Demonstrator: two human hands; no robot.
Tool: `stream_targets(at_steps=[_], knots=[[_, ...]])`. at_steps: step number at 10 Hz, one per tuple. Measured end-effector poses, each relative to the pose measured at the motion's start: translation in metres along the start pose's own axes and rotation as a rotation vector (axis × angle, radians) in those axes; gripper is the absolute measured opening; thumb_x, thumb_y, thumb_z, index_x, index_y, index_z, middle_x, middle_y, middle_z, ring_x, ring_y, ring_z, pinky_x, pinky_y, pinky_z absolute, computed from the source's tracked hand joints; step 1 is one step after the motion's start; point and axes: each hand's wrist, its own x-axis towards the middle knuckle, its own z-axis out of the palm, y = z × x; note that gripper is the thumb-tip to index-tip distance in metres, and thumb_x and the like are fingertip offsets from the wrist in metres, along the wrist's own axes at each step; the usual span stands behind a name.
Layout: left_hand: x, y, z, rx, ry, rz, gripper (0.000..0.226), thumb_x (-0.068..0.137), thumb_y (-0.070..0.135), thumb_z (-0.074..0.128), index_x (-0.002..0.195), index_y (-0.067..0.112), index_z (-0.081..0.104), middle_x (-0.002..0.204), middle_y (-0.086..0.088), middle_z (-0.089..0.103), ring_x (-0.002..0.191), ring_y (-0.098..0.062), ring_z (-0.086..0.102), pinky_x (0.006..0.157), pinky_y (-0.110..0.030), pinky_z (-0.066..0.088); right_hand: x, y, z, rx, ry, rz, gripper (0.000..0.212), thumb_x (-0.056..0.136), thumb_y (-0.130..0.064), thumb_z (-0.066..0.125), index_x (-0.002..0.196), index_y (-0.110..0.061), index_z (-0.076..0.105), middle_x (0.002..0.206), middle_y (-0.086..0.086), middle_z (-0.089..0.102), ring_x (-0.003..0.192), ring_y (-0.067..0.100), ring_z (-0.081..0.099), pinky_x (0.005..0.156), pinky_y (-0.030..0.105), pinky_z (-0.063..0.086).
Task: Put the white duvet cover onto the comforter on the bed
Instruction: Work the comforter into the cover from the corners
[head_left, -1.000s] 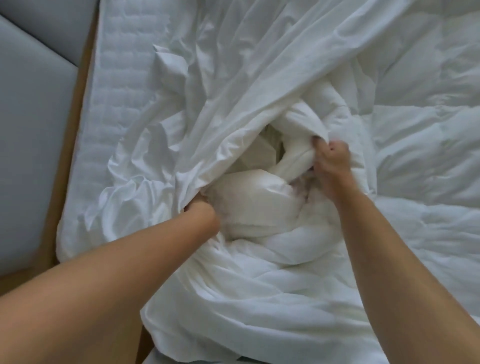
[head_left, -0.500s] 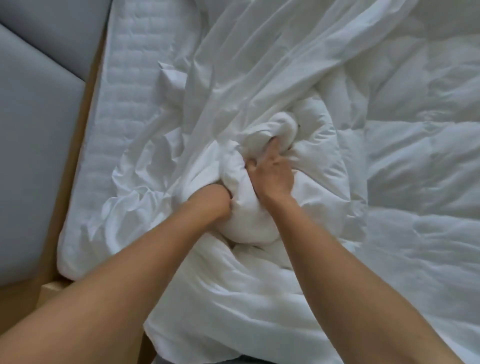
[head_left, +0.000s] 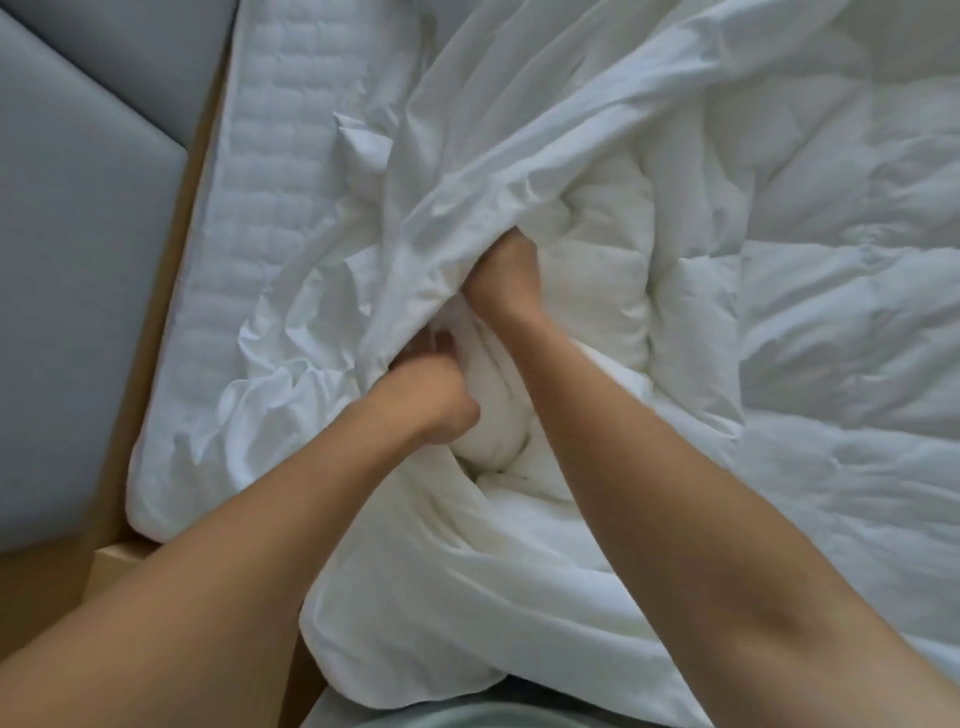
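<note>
The thin white duvet cover (head_left: 519, 130) lies crumpled across the bed's middle, its edge lifted over my hands. Under it and to the right spreads the puffy quilted comforter (head_left: 831, 322). My left hand (head_left: 436, 395) is curled around a bunched wad of comforter at the cover's opening. My right hand (head_left: 506, 280) reaches under the cover's edge; its fingers are hidden inside the fabric, so its grip is not visible.
The quilted mattress (head_left: 270, 156) shows bare along the left side. Grey padded headboard panels (head_left: 78, 260) and a wooden bed frame strip (head_left: 156, 364) run along the left edge. More comforter hangs over the near edge.
My right hand moved forward and slid under the cover's edge, pushing the comforter wad deeper in. The left hand shifted slightly forward, keeping its hold on the bunch.
</note>
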Motion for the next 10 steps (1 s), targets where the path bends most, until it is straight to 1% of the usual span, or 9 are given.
stream_targets(at_steps=[1,2,4,5,6,7,8,9,10], knots=[[-0.004,0.005,0.012,0.380,-0.194,0.066,0.075,0.095,0.034,0.055,0.157,0.005,0.026,0.162,-0.018,0.023,0.149,-0.033,0.027,0.119,-0.040,0.026,-0.070,0.036,0.030,-0.204,-0.096,0.036,0.052,0.081,-0.063,0.046,0.088,-0.017,0.069,0.092,0.013,0.074,0.086,0.036,0.070,0.068,0.036,0.041],[-0.013,0.009,0.030,0.621,-0.345,0.214,0.045,0.099,0.035,0.047,0.138,0.013,0.056,0.142,-0.010,0.053,0.130,-0.030,0.050,0.107,-0.040,0.039,-0.091,0.063,0.065,-0.345,-0.391,0.193,0.060,0.072,-0.083,0.039,0.078,-0.026,0.055,0.084,0.000,0.068,0.082,0.023,0.064,0.073,0.035,0.039],[-0.007,-0.017,0.044,0.669,-0.282,0.370,0.048,0.097,0.027,0.037,0.142,0.018,0.051,0.147,-0.005,0.047,0.132,-0.028,0.044,0.113,-0.045,0.029,-0.055,0.072,0.066,-0.395,-0.585,0.145,0.038,0.106,-0.028,0.040,0.129,-0.006,0.061,0.133,0.018,0.063,0.121,0.035,0.060,0.101,0.043,0.048],[-0.013,-0.022,0.050,0.715,-0.295,0.433,0.044,0.094,0.026,0.042,0.136,0.017,0.052,0.136,-0.005,0.058,0.126,-0.028,0.053,0.114,-0.043,0.033,-0.023,0.037,0.023,0.944,-0.291,0.540,0.017,0.097,-0.031,0.058,0.101,-0.017,0.066,0.093,0.009,0.069,0.083,0.027,0.064,0.071,0.038,0.055],[-0.012,-0.012,0.050,0.798,-0.259,0.501,0.033,0.093,0.027,0.049,0.119,0.016,0.067,0.127,-0.005,0.064,0.119,-0.029,0.059,0.096,-0.040,0.047,0.004,0.008,0.010,1.756,-0.327,0.467,0.017,0.099,-0.018,0.053,0.102,-0.008,0.066,0.095,0.011,0.069,0.087,0.027,0.065,0.081,0.039,0.054],[0.000,-0.005,0.036,0.752,-0.309,0.465,0.038,0.097,0.028,0.044,0.126,0.015,0.066,0.135,-0.006,0.062,0.125,-0.030,0.056,0.097,-0.044,0.045,-0.012,-0.006,0.029,0.991,-0.518,0.303,0.027,0.103,-0.020,0.054,0.121,-0.003,0.065,0.115,0.015,0.067,0.107,0.030,0.062,0.093,0.040,0.050],[0.004,-0.006,0.036,0.771,-0.385,0.423,0.041,0.101,0.026,0.041,0.135,0.014,0.060,0.140,-0.007,0.058,0.129,-0.030,0.053,0.106,-0.046,0.041,-0.044,0.030,0.056,-0.200,-0.390,0.023,0.049,0.094,-0.039,0.063,0.136,-0.015,0.061,0.134,0.011,0.063,0.122,0.030,0.060,0.098,0.040,0.050],[0.001,-0.014,0.050,0.825,-0.385,0.396,0.040,0.100,0.026,0.041,0.133,0.014,0.061,0.141,-0.007,0.057,0.132,-0.032,0.050,0.111,-0.048,0.039,-0.088,0.056,0.073,-0.236,-0.084,0.118,0.065,0.074,-0.076,0.054,0.104,-0.019,0.066,0.102,0.007,0.073,0.093,0.030,0.070,0.068,0.037,0.049],[-0.005,-0.022,0.058,0.763,-0.283,0.378,0.037,0.100,0.026,0.043,0.130,0.014,0.062,0.137,-0.010,0.059,0.130,-0.033,0.053,0.107,-0.047,0.041,-0.102,0.056,0.102,-0.211,-0.238,0.349,0.089,0.052,-0.090,0.044,0.107,-0.023,0.064,0.101,0.002,0.070,0.099,0.027,0.069,0.072,0.036,0.050]])
